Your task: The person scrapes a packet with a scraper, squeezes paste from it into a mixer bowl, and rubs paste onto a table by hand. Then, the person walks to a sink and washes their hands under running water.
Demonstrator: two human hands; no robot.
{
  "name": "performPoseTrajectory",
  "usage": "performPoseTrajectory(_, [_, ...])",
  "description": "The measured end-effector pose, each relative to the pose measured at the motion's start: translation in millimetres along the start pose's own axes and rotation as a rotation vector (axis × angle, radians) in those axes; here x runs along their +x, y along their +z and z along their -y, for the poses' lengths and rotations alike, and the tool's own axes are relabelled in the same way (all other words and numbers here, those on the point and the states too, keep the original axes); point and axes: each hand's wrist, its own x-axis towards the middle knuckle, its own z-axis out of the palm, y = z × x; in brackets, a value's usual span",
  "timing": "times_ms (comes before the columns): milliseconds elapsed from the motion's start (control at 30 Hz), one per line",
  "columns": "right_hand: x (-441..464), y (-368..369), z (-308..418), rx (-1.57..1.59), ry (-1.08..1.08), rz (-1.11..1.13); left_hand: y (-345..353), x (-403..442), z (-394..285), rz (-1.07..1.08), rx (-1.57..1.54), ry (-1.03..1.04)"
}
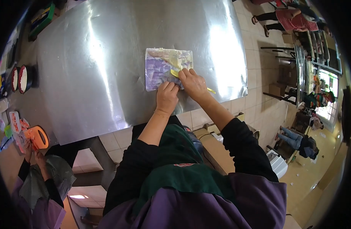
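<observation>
On the shiny metal table lies a flat rectangular packet with a purple printed wrapper (155, 72); its right part looks pale yellow and smeared. My left hand (168, 97) is closed at the packet's near edge, its fingers bent against the wrapper. My right hand (193, 84) is wrapped around a slim yellow tool (174, 73) over the packet's right side. One end of the tool rests over the wrapper, and the other sticks out to the right beneath my hand. Whether it is a knife or a spatula is not clear.
The metal table (122, 45) ends in a near edge before my apron. At left, another person's hands (35, 152) work by an orange board (38, 137) and a tray of red pieces (15, 122). Two dark round containers (23, 79) stand behind. Other people are at far right.
</observation>
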Motion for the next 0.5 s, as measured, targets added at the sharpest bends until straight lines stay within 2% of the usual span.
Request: performPoseTrajectory(500, [18.1, 2.3, -4.7, -0.130, -0.020, -0.052, -2.0, 3.4, -2.4, -0.026, -0.022, -0.031])
